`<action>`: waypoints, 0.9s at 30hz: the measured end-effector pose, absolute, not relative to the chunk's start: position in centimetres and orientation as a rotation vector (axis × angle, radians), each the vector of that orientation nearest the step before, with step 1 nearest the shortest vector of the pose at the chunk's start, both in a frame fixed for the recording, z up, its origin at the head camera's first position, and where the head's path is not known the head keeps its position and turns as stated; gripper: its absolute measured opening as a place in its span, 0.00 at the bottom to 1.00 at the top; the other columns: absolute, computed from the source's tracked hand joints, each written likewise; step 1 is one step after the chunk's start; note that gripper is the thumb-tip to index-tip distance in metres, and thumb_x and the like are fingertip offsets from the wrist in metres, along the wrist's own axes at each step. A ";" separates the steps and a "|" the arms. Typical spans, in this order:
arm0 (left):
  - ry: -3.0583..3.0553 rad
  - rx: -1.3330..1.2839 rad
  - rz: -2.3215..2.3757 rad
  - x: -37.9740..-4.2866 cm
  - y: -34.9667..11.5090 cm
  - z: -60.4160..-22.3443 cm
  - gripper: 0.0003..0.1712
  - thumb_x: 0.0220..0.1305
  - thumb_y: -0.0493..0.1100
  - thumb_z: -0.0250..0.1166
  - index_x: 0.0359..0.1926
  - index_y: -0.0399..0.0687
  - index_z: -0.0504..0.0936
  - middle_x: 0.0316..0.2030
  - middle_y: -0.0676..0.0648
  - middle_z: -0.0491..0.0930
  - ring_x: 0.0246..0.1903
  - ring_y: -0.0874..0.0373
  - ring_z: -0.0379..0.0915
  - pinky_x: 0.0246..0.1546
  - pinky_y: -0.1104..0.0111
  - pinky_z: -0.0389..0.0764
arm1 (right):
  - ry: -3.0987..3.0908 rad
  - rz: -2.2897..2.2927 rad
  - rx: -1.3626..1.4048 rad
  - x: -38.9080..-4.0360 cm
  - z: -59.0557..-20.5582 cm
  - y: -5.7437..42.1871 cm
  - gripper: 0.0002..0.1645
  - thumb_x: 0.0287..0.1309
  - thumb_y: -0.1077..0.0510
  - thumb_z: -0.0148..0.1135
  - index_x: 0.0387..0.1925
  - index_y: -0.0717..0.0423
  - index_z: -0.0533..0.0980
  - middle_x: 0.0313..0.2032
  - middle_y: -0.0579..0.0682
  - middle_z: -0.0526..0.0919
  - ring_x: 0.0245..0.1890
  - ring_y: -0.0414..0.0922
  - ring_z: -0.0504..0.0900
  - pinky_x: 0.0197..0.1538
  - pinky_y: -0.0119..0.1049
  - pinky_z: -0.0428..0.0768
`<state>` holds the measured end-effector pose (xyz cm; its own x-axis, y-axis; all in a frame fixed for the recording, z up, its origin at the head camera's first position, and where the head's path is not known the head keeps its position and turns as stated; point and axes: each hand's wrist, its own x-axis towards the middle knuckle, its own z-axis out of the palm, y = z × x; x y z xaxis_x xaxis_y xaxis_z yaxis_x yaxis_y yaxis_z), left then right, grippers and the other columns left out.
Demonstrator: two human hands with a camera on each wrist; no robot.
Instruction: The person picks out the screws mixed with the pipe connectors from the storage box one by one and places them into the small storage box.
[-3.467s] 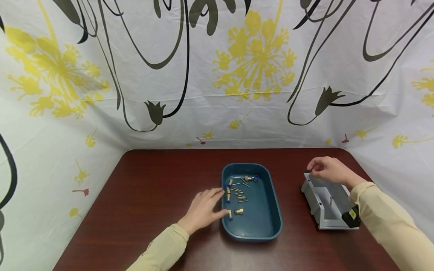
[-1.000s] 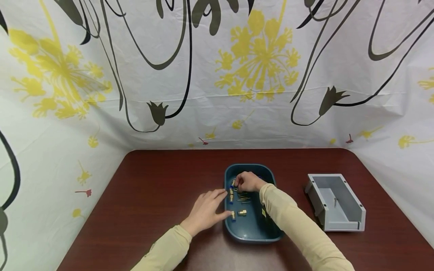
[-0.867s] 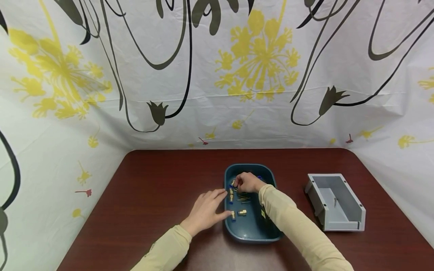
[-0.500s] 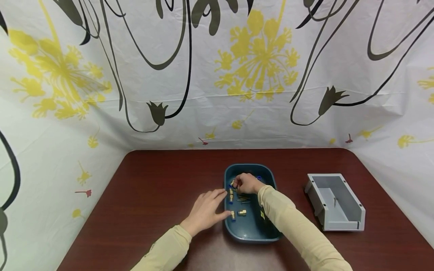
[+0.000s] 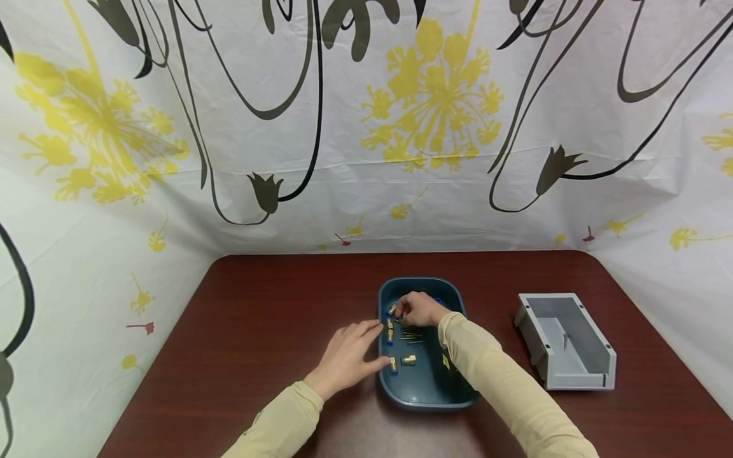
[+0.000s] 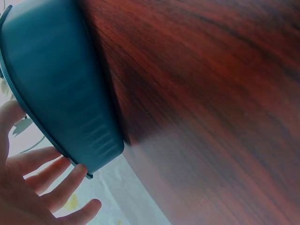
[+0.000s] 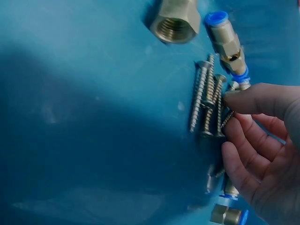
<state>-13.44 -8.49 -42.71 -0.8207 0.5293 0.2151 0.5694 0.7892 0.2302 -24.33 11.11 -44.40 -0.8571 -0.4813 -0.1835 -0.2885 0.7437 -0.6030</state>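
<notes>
My left hand (image 5: pixel 343 356) lies at the left side of a blue tray (image 5: pixel 420 389); in the left wrist view its spread fingers touch the rim. My right hand (image 5: pixel 420 310) reaches into the tray's far left part. Close up in the right wrist view, its thumb and fingertips pinch a screw (image 7: pixel 228 119), partly hidden by the fingers. Several more screws (image 7: pixel 206 98) lie in a small bunch right beside the fingertips. Around them are a brass fitting with blue ends (image 7: pixel 227 44) and a threaded brass hex fitting (image 7: pixel 176 23).
To the tray's right stands a grey open-topped box (image 5: pixel 578 382), with a thin screw-like piece (image 5: pixel 565 341) upright inside. Another brass fitting with a blue end (image 7: pixel 228 214) lies near the right hand. A patterned cloth (image 5: pixel 321 127) hangs behind the dark wooden table (image 5: pixel 275 305).
From above the grey box, my right hand has come left into the tray; over the last second it has barely shifted among the screws. My left hand has stayed at the rim.
</notes>
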 end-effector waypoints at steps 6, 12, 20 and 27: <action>-2.848 -0.869 -0.437 -13.4 -8.5 -42.6 0.35 0.54 0.61 0.58 0.57 0.44 0.70 0.55 0.48 0.67 0.52 0.52 0.64 0.49 0.54 0.65 | 2.607 -0.866 -0.651 -24.5 -43.3 11.8 0.08 0.43 0.71 0.59 0.29 0.59 0.77 0.22 0.45 0.74 0.21 0.41 0.71 0.28 0.34 0.72; -2.842 -0.869 -0.424 -13.4 -8.5 -42.6 0.35 0.54 0.61 0.58 0.57 0.44 0.70 0.55 0.48 0.67 0.51 0.53 0.65 0.48 0.54 0.65 | 2.594 -0.869 -0.711 -24.6 -42.2 12.5 0.08 0.45 0.70 0.59 0.30 0.60 0.76 0.22 0.45 0.74 0.21 0.41 0.71 0.27 0.34 0.71; -2.874 -0.850 -0.428 -13.3 -8.4 -42.6 0.36 0.54 0.62 0.57 0.58 0.46 0.69 0.56 0.48 0.66 0.52 0.53 0.64 0.49 0.54 0.65 | 2.595 -0.883 -0.756 -24.6 -41.0 13.2 0.07 0.46 0.70 0.59 0.31 0.63 0.76 0.22 0.47 0.74 0.21 0.42 0.70 0.27 0.35 0.71; -2.880 -0.842 -0.435 -13.3 -8.3 -42.5 0.36 0.54 0.63 0.57 0.58 0.46 0.69 0.56 0.48 0.66 0.52 0.52 0.64 0.49 0.54 0.64 | 2.619 -0.888 -0.760 -24.7 -39.6 13.7 0.07 0.46 0.70 0.59 0.31 0.62 0.76 0.21 0.46 0.74 0.21 0.41 0.70 0.28 0.34 0.71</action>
<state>-13.26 -8.34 -42.55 -0.8401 0.5106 0.1830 0.5418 0.8051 0.2413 -24.67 13.71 -39.61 -0.8251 -0.5585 -0.0855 -0.3912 0.6740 -0.6266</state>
